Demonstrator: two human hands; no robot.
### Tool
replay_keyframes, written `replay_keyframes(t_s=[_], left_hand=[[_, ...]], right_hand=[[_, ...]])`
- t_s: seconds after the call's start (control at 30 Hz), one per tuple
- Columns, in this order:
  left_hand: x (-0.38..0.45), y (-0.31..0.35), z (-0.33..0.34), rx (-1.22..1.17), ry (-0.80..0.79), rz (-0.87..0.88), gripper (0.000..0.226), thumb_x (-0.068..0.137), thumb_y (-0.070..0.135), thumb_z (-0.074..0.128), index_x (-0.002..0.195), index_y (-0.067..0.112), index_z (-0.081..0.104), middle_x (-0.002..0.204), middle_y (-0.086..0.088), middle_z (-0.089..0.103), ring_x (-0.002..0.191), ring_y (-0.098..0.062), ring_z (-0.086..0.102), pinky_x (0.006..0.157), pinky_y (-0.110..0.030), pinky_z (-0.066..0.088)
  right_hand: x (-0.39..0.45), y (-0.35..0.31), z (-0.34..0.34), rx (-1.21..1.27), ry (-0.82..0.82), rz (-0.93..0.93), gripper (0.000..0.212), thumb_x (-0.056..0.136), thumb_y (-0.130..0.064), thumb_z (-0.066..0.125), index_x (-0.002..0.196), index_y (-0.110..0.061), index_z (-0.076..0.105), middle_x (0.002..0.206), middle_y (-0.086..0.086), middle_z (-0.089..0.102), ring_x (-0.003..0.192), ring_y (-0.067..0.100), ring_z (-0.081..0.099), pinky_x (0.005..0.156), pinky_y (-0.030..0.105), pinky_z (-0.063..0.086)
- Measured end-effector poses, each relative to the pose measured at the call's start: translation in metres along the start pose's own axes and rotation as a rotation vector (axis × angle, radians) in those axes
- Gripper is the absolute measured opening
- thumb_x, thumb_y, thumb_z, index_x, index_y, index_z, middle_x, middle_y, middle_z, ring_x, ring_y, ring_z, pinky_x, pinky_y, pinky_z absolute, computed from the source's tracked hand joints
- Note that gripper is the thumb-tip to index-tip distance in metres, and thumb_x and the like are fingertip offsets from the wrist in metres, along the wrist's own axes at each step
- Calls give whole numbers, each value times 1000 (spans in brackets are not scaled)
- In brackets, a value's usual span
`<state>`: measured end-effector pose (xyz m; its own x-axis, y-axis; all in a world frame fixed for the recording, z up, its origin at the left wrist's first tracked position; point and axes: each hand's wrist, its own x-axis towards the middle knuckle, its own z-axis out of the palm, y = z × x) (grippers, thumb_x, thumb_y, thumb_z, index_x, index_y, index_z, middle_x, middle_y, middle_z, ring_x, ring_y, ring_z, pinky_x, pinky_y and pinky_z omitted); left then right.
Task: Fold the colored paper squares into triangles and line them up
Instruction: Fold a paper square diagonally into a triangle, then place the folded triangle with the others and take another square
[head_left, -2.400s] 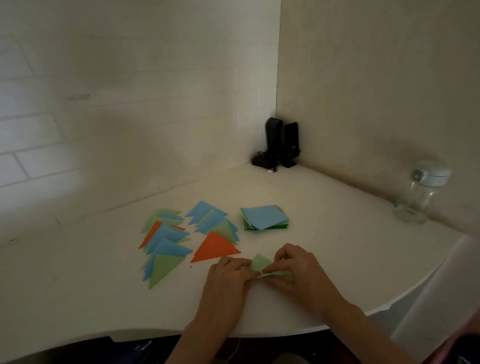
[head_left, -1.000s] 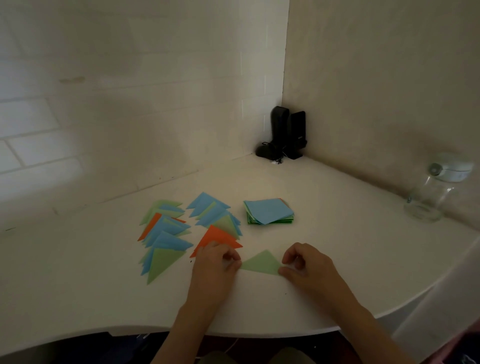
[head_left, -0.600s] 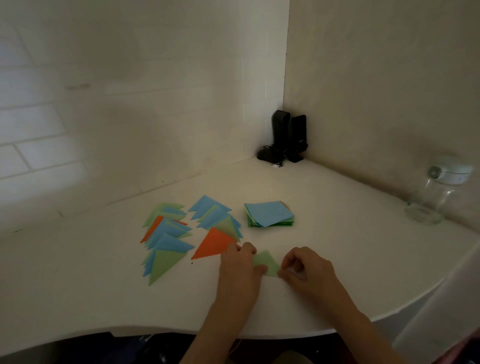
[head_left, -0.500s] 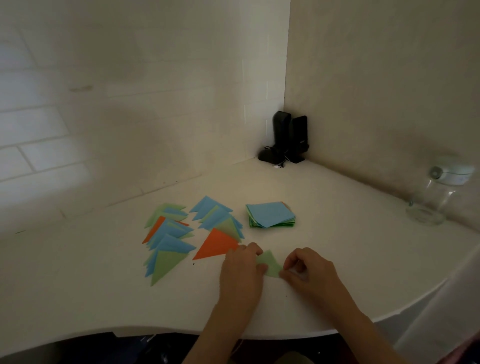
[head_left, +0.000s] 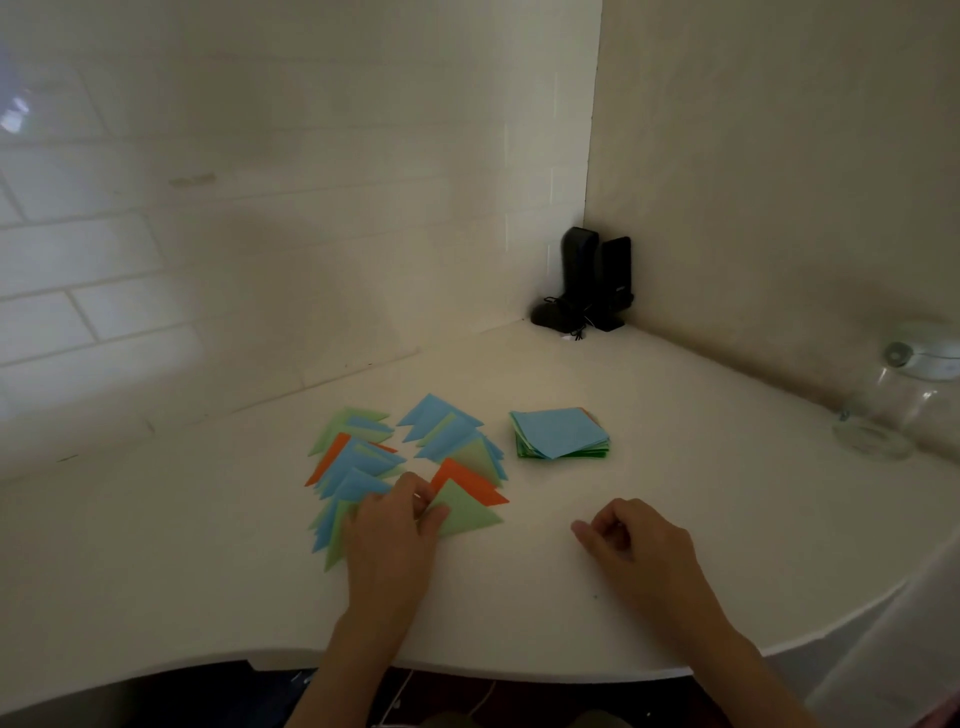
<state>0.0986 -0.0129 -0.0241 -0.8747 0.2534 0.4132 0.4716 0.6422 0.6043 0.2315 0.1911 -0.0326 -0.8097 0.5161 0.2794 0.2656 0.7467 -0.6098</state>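
Head view: left hand (head_left: 387, 535) grips a folded green triangle (head_left: 465, 512) at its left edge, thumb and fingers pinching it. It lies flat on the worktop (head_left: 649, 415), overlapping the near edge of an orange triangle (head_left: 467, 480). That puts it at the near end of the right-hand row of triangles (head_left: 452, 436), mostly blue with a green one. A second row of triangles (head_left: 353, 467) sits just left: green, blue and orange pieces, overlapped like shingles, its near end partly hidden under the left hand. Right hand (head_left: 631, 540) rests on the worktop well apart from the paper, fingers loosely curled, grip holding nothing.

Progress, judged: well over a dozen triangles look folded and laid out, exact count unclear because of overlap. This green one looks folded and is being set in line. Stack of unfolded squares (head_left: 561, 434), blue on top, green edges below, sits just right of the rows, several sheets thick, so a fair amount of folding looks left. Likely next: let go of the green piece, then take the top blue square.

Black speakers (head_left: 592, 283) in the corner and a glass jar (head_left: 893, 395) at far right are not involved.
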Motion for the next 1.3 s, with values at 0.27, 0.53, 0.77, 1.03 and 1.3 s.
replay_keyframes(t_s=[0.27, 0.53, 0.77, 1.03, 1.3], left_hand=[[12, -7, 10, 105, -20, 20, 21, 70, 22, 80, 77, 18, 61, 82, 0, 56, 82, -23, 48, 71, -32, 35], [20, -6, 9, -9, -77, 20, 31, 65, 12, 81, 78, 16, 52, 67, 14, 46, 76, -22, 50, 65, -31, 37], [29, 3, 9, -10, -196, -45, 37, 72, 5, 71, 92, 19, 44, 88, -2, 61, 83, -19, 55, 73, -36, 46], [41, 11, 7, -6, -310, -155, 45, 75, -1, 67, 110, 19, 46, 86, -2, 59, 81, -18, 58, 72, -33, 49], [35, 5, 10, -170, -275, -189, 43, 73, -5, 65, 102, 24, 50, 81, 6, 58, 69, -6, 54, 65, -21, 46]], right_hand=[[28, -34, 37, 26, -41, -202, 16, 87, -30, 57, 98, -22, 67, 94, -6, 63, 85, 14, 60, 79, 29, 47], [64, -60, 74, -82, -54, -260, 39, 88, -29, 38, 106, -17, 70, 111, 10, 63, 98, 30, 58, 85, 41, 47], [76, -57, 73, -168, -154, -268, 38, 92, -34, 37, 116, -23, 65, 127, -3, 56, 115, 22, 47, 94, 36, 37], [78, -46, 70, -138, -224, -310, 34, 96, -37, 46, 128, -29, 55, 138, -8, 46, 125, 16, 37, 100, 33, 33], [69, -49, 73, -8, -99, -303, 30, 85, -43, 53, 106, -28, 68, 128, 0, 52, 115, 21, 47, 91, 37, 39]])
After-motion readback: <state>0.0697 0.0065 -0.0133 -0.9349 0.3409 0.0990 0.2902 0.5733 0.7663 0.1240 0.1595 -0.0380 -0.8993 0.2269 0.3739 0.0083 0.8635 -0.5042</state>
